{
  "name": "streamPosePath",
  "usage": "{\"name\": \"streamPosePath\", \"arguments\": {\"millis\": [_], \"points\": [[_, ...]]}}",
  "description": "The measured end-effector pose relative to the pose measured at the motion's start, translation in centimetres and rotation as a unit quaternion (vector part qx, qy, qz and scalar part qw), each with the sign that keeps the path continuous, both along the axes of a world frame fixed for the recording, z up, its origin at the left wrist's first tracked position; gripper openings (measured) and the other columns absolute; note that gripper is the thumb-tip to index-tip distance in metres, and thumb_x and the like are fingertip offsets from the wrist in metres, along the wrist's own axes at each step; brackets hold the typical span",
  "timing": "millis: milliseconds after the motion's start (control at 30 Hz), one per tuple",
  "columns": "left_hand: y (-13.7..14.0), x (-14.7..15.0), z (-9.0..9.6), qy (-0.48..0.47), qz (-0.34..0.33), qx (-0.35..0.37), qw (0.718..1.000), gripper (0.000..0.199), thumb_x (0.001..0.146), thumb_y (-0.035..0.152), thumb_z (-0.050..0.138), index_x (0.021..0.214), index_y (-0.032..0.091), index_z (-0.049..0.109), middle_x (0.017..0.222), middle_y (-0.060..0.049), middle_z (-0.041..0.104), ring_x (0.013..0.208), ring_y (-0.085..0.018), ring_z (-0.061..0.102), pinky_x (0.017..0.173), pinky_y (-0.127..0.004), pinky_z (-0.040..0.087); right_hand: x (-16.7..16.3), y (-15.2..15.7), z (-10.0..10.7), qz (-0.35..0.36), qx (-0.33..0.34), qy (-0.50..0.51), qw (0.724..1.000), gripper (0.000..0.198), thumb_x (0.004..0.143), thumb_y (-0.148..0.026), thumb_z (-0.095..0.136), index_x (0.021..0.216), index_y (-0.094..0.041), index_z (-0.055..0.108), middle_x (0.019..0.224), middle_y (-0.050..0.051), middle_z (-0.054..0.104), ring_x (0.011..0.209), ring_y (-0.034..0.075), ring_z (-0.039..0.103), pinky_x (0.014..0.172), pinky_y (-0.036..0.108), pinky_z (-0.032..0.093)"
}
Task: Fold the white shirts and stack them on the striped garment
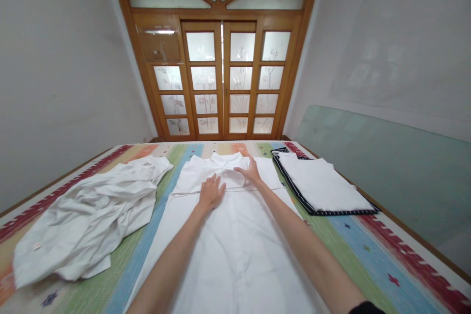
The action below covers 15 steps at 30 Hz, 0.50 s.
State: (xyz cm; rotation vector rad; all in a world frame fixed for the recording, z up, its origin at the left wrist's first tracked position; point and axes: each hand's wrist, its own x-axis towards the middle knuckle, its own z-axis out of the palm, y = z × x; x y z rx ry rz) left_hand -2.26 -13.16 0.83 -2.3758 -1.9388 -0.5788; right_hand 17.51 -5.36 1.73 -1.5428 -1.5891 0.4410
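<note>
A white collared shirt (235,250) lies spread in front of me, its collar (226,158) at the far end and its lower part running toward me. Across its upper part is a horizontal edge of cloth, like a fold or a sleeve laid over. My left hand (212,192) rests palm down on the shirt below the collar, fingers spread. Just right of the collar is my right hand (250,172), thumb and fingers apart, touching the cloth; some of its fingers are hidden. Neither hand visibly grips anything.
A crumpled white garment (99,211) lies to the left. On the right is a stack of folded white cloth (324,184) over a black striped piece (316,212). Everything lies on a colourful striped cover (134,260). A pale green panel (382,162) stands along the right wall.
</note>
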Motion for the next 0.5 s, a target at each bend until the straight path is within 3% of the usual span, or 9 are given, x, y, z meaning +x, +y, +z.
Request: {"name": "streamPosePath", "arguments": {"millis": [100, 167, 233, 300, 400, 500], "points": [[2.5, -2.8, 1.2, -0.035, 0.017, 0.053, 0.998, 0.037, 0.092, 0.031, 0.04, 0.118, 0.016, 0.061, 0.133, -0.013, 0.058, 0.122, -0.025, 0.052, 0.106, -0.039, 0.04, 0.3, -0.4, -0.9, 0.049, 0.061, -0.121, 0.99, 0.089, 0.06, -0.048, 0.079, 0.138, -0.019, 0.047, 0.147, 0.017, 0.04, 0.134, 0.033, 0.037, 0.108, 0.047, 0.033], [4.7, -5.2, 2.2, -0.065, 0.039, 0.085, 0.994, 0.035, 0.09, 0.028, 0.04, 0.112, 0.015, 0.063, 0.123, -0.013, 0.064, 0.117, -0.025, 0.055, 0.106, -0.039, 0.04, 0.4, -0.8, -1.9, 0.068, 0.084, -0.134, 0.985, 0.073, 0.062, -0.039, 0.078, 0.129, -0.02, 0.056, 0.142, 0.015, 0.047, 0.129, 0.032, 0.043, 0.106, 0.046, 0.035], [7.0, -7.8, 3.4, -0.105, 0.065, 0.088, 0.988, 0.036, 0.09, 0.026, 0.037, 0.111, 0.014, 0.064, 0.12, -0.013, 0.065, 0.118, -0.026, 0.054, 0.108, -0.042, 0.037, 0.7, -1.1, -3.0, 0.043, 0.094, -0.072, 0.992, 0.044, 0.071, -0.032, 0.067, 0.113, -0.02, 0.065, 0.124, 0.013, 0.061, 0.116, 0.029, 0.053, 0.101, 0.042, 0.039], [8.9, -10.4, 4.4, -0.137, 0.089, 0.055, 0.985, 0.039, 0.089, 0.022, 0.034, 0.112, 0.013, 0.063, 0.123, -0.014, 0.065, 0.121, -0.026, 0.054, 0.11, -0.044, 0.035, 1.2, -1.2, -4.0, -0.015, 0.099, 0.048, 0.994, 0.028, 0.076, -0.029, 0.053, 0.097, -0.019, 0.067, 0.102, 0.011, 0.069, 0.1, 0.026, 0.059, 0.092, 0.039, 0.044], [10.7, -13.3, 5.4, -0.151, 0.095, 0.011, 0.984, 0.042, 0.084, 0.014, 0.035, 0.116, 0.012, 0.063, 0.125, -0.013, 0.065, 0.124, -0.024, 0.054, 0.109, -0.039, 0.037, 2.1, -1.3, -4.6, -0.1, 0.12, 0.218, 0.963, 0.029, 0.072, -0.031, 0.049, 0.093, -0.018, 0.063, 0.088, 0.007, 0.069, 0.087, 0.024, 0.06, 0.079, 0.034, 0.047], [11.4, -14.7, 5.3, -0.157, 0.07, -0.054, 0.984, 0.036, 0.079, 0.017, 0.046, 0.107, 0.013, 0.069, 0.119, -0.013, 0.069, 0.119, -0.023, 0.059, 0.105, -0.033, 0.042, 2.8, -1.4, -4.2, -0.187, 0.143, 0.298, 0.925, 0.033, 0.068, -0.035, 0.051, 0.096, -0.019, 0.058, 0.088, 0.005, 0.066, 0.083, 0.022, 0.059, 0.075, 0.031, 0.046]]}}
